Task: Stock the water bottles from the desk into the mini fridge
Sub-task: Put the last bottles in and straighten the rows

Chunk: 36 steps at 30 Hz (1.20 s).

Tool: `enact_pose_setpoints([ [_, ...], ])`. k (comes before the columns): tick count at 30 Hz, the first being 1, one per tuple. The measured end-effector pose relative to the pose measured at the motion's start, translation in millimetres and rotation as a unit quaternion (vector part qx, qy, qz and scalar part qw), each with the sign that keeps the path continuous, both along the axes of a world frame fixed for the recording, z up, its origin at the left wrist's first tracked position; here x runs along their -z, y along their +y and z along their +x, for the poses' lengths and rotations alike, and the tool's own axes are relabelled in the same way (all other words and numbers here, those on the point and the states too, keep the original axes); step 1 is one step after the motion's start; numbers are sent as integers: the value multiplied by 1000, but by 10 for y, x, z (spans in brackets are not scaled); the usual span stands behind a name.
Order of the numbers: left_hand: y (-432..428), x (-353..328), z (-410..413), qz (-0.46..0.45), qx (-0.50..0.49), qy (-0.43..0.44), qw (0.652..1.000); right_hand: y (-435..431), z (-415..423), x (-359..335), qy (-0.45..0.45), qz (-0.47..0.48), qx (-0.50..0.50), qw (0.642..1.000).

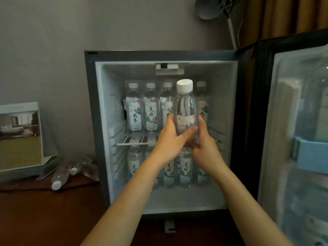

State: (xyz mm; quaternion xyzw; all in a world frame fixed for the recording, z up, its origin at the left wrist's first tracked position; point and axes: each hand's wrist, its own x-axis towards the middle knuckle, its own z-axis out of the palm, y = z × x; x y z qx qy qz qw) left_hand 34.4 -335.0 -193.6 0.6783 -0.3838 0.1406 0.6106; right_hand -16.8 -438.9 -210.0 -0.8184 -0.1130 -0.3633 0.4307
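Where hands (pixel 169 139) (pixel 204 146) grip the bottle (pixel 185 103), its base hides.

both arms stretched forward, left hand (pixel 168 141) and right hand (pixel 204 146) seemingly gripping one bottle (pixel 186 107)

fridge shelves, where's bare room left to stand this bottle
The held bottle could fit on the front strip of the wire shelf, before the upper row of bottles, or on the fridge floor before the lower row of bottles. Both back rows look packed side by side.
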Motion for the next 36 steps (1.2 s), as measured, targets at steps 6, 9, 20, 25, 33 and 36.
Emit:
enact_pose_setpoints([
  [6, -249, -235, 260, 13, -15, 19, 1000, -242, 288, -251, 39, 6, -6, 999],
  [9, -351, -267, 387, 55, -34, 23, 998, -341, 407, -237, 49, 22, -9, 999],
  [20, -473, -133, 617, 89, -130, -15, 987, -418, 704, -44, 29, 77, -31, 996],
  [25, -457, -148, 602, 99, -151, 2, 984, -441, 690, 34, 33, 51, -31, 998],
  [33, -457, -125, 535, 105, -173, -10, 979, -363, 669, 125, -1, 30, 11, 1000],
  [36, -475, -112, 541, 107, -168, -26, 980, -367, 679, 147, -6, 49, 9, 999],
])
